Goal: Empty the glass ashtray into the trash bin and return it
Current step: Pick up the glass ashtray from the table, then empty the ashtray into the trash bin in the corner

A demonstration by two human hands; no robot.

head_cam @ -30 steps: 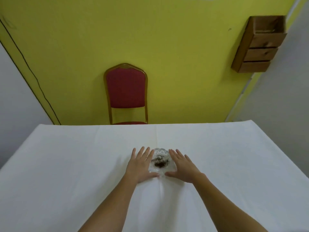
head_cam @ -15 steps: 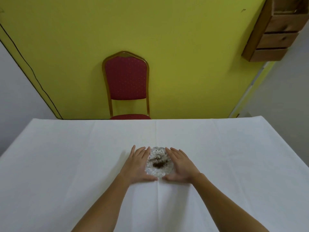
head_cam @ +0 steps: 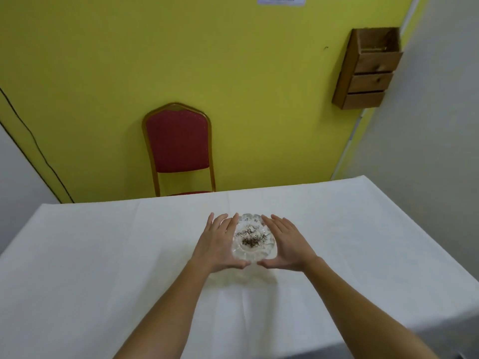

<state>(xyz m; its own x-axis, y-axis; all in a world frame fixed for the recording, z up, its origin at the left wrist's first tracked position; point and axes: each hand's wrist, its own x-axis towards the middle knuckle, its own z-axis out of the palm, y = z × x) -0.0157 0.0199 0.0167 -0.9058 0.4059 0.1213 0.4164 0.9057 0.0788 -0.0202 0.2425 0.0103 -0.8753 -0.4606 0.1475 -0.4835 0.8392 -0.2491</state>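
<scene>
The clear cut-glass ashtray [head_cam: 252,240] holds a small heap of dark ash and pale scraps. It is raised a little above the white tablecloth [head_cam: 103,255], with its faint shadow on the cloth below. My left hand [head_cam: 219,243] presses against its left side and my right hand [head_cam: 286,242] against its right side, fingers stretched forward, thumbs meeting under the near rim. No trash bin is in view.
A red padded chair [head_cam: 178,149] with a gold frame stands behind the table's far edge against the yellow wall. A wooden drawer box [head_cam: 368,71] hangs on the wall at upper right. Grey walls flank both sides.
Both hands closed in on the ashtray's sides and lifted it slightly off the cloth. The head camera tilted and shifted, so more wall shows above.
</scene>
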